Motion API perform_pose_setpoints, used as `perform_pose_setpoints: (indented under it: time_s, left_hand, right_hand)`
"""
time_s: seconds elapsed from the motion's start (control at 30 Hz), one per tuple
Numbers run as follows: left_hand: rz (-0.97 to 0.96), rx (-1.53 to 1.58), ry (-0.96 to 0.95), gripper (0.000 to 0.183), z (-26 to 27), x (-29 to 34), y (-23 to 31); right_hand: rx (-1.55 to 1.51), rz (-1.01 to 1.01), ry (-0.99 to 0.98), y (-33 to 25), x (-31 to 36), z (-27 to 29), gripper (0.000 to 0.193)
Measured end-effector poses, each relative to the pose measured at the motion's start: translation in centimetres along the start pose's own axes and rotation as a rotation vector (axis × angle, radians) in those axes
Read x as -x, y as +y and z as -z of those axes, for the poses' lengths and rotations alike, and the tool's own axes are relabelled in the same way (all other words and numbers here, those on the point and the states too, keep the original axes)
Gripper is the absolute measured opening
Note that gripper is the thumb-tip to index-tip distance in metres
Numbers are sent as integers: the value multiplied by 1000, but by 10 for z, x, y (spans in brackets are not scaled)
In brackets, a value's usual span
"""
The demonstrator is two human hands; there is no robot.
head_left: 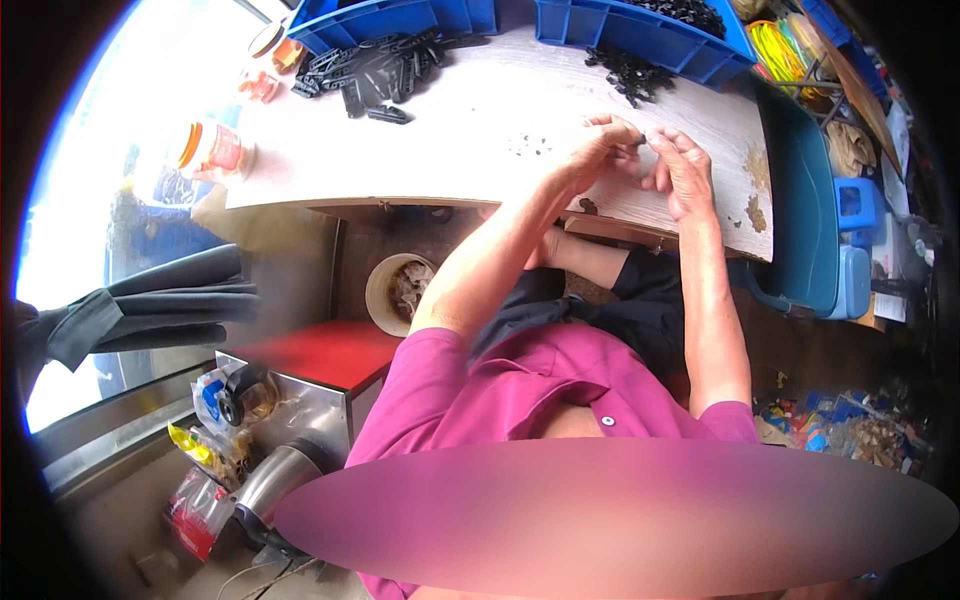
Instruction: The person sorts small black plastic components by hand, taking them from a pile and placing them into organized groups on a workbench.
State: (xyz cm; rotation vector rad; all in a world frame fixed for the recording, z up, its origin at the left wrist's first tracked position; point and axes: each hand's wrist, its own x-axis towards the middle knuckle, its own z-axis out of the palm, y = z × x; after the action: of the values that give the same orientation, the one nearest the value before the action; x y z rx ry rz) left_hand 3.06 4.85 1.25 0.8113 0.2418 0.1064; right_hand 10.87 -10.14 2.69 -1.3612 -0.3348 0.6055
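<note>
A small dark piece [641,139] is held up over the right half of the tabletop [470,105], closer to the near edge than to the left edge. It is pinched at the fingertips of the left hand [608,142], with the thumb and forefinger closed on it. The right hand [682,165] is brought in just beside it, fingers bent; whether its fingertips are clamped on the piece too cannot be told. Toward the far edge, beyond the hands, a heap of small black parts [632,78] is spread before a blue bin [655,45]. Near the far left corner, longer black pieces [375,75] are piled below a second blue bin [400,20]. A jar with an orange lid [215,150] is seen at the left edge. Small dark specks [530,145] are scattered to the left of the left hand. Brown patches [756,212] are seen by the near right corner, and a teal tub [803,190] is placed along the right edge.
</note>
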Motion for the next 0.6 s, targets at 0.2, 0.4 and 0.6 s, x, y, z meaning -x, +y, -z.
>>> perform_pose_setpoints:
  time_s: [0.2, 0.4, 0.6]
  left_hand:
    - [-67, -46, 97, 11, -19, 21, -12]
    - [-125, 74, 158, 9, -16, 22, -13]
    - [-118, 119, 143, 8, -10, 17, -13]
  right_hand:
    - [118, 36, 118, 0, 5, -5, 23]
    - [5, 45, 12, -1, 7, -9, 24]
    - [-26, 80, -55, 0, 9, -9, 23]
